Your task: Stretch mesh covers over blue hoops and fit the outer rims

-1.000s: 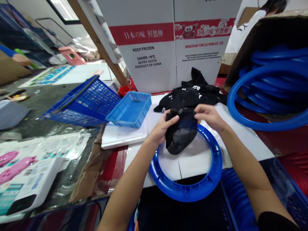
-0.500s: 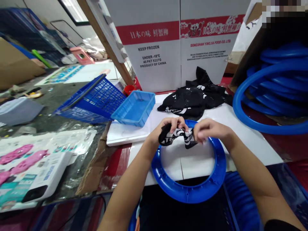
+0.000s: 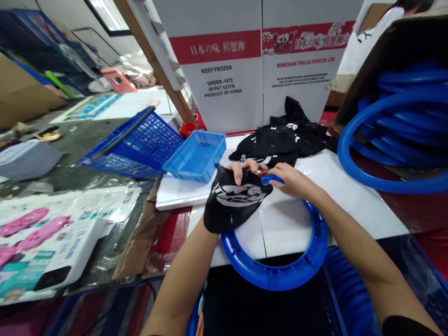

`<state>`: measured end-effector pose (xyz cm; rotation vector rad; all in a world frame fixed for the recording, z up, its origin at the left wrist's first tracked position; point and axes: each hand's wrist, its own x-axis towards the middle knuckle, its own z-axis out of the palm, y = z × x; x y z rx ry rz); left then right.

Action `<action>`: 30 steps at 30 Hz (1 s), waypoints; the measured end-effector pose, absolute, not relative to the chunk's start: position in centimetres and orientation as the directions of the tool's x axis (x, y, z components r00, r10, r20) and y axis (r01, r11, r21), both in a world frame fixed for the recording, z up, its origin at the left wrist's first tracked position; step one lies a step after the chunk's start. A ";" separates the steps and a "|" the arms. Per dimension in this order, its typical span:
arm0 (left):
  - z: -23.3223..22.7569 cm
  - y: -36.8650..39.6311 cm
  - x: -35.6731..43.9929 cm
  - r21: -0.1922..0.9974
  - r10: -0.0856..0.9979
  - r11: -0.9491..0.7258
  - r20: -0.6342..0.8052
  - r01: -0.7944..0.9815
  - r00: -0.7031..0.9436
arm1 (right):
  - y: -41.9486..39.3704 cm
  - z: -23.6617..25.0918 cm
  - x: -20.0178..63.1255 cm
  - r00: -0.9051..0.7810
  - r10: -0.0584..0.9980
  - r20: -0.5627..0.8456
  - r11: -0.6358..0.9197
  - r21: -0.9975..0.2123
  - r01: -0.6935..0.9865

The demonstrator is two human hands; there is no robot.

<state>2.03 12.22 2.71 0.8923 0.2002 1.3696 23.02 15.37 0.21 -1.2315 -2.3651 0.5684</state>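
Right, the left hand (image 3: 241, 171) is gripping a black mesh fabric cover with white print (image 3: 233, 203) at frame centre, fingers closed on its top edge. The right hand (image 3: 292, 181) is pinching the same edge against the blue plastic ring (image 3: 280, 273). Best keeping the mesh taut while seating it. The white carton at top centre (image 3: 224, 70) is reading "KEEP FROZEN, UNDER -18°C, PRODUCT OF CHINA".

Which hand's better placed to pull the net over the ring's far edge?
Probably right hand: it rests at the blue ring's far edge, pinching the black mesh net. Left hand is draped in net.
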 end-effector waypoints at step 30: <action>2.6 15.8 -2.8 0.869 0.568 -0.122 -0.336 0.480 0.751 | 14.5 3.7 24.3 -0.684 0.635 -0.359 0.241 -0.749 0.617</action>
